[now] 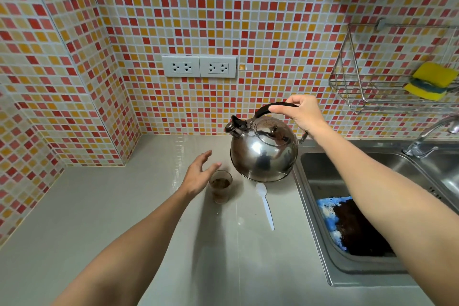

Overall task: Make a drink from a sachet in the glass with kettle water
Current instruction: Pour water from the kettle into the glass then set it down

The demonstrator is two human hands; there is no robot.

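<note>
A person's two bare arms reach over a pale grey kitchen surface [124,206] backed by a wall of small red, orange and cream mosaic tiles. The landmark is a small clear drinking glass [220,186] standing upright on the surface, with brown powder or liquid inside; which of the two cannot be told.

The right hand [299,113] is clenched around the black curved handle of a round, polished steel kettle [264,149], gripping from above. The kettle hangs in the air just right of and behind the glass, tilted a little, its capped spout facing left toward the glass. This looks like positioning for a pour; no water stream is visible.

The left hand [198,176] sits just left of the glass, fingers [206,156] spread and loosely curved, holding nothing. Its thumb reaches over the rim of the glass; whether it touches cannot be told. It seems poised to steady the glass against the pour.

A white plastic spoon [265,206] lies flat on the surface just right of the glass, probably ready for stirring.

Farther right of the glass is a steel sink [320,176] holding a blue cloth-like item under dark material.
</note>
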